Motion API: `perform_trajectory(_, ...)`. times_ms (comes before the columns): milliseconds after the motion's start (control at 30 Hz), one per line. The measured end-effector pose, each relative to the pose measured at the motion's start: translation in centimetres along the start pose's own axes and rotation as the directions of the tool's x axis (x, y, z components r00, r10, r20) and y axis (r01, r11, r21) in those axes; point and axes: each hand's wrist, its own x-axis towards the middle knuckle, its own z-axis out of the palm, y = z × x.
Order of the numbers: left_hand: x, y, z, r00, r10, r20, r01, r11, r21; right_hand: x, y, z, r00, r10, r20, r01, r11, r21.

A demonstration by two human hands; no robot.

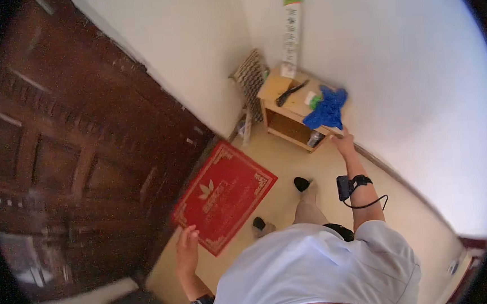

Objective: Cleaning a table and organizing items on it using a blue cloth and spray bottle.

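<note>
My right hand (342, 141) reaches toward the near right corner of a low wooden cabinet (285, 112), with thumb and forefinger apart. Just beyond the fingertips lies a crumpled blue cloth (327, 109), spread over the cabinet top and its front edge. Whether the fingers touch the cloth is too blurred to tell. On the left, my left hand (187, 244) hangs over the near left edge of a red doormat (233, 191), its fingers loosely extended and nothing visible in them.
A dark cable bundle (291, 93) and a small green-and-white item (314, 100) share the cabinet top. Beside it leans a woven item (252, 81). A dark wooden door (78, 151) stands left; a white wall (403, 77) stands right. My feet in black slippers (301, 184) are on the floor.
</note>
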Motion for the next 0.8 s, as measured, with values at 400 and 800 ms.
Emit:
perform_trajectory(400,-8.0,10.1,13.7,0.92,-0.261,-0.292,0.233,0.964,-0.128,27.1,13.9,4.0,0.845,-0.312,0.435,0.534,0.447,-0.717)
perform_trajectory(800,-18.1,10.8,18.9,0.703,-0.496,-0.509,0.327,0.862,-0.388,19.7,3.6,6.0,0.897,-0.415,0.155,0.44,0.797,-0.414)
